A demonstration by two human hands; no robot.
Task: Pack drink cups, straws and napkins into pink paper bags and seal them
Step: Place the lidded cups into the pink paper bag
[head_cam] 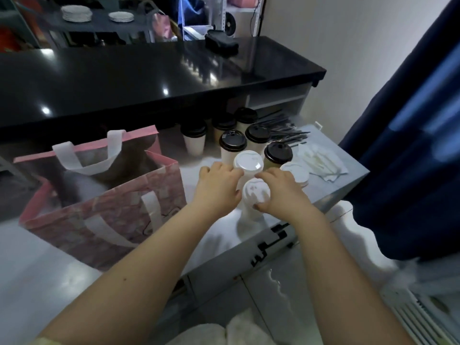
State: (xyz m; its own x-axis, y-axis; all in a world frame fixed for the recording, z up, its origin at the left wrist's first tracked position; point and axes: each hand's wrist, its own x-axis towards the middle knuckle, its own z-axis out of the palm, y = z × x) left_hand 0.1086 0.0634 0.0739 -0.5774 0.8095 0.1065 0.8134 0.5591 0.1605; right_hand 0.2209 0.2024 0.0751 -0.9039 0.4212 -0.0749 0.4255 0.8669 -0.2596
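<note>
**Position.** The near white-lidded cup (256,195) stands on the low table (353,171), close to its near edge. The far white-lidded cup (248,162) is just behind it. The pink paper bag (104,215) stands open to the left, apart from the cups.

**Hands.** The right hand (282,192) grasps the near cup at the lid rim, thumb on the near side and fingers over the far side. The left hand (219,189) has curled fingers against the far cup; we cannot tell whether they close round it.

**Risks.** We judge that a lift by the lid rim alone could pop the lid and spill the drink. The cups are crowded: the black-lidded cups (257,134) and a third white-lidded cup (295,171) stand just beside, so a sideways pull could topple a neighbour. A white handle (84,158) droops across the bag's mouth and may snag a cup going in.

**Room.** Travel upward and to the left looks open. The black counter (149,78) overhangs behind. The straws (286,131) and napkins (323,163) occupy the right end. The table's near edge leaves little margin for setting a cup down.
</note>
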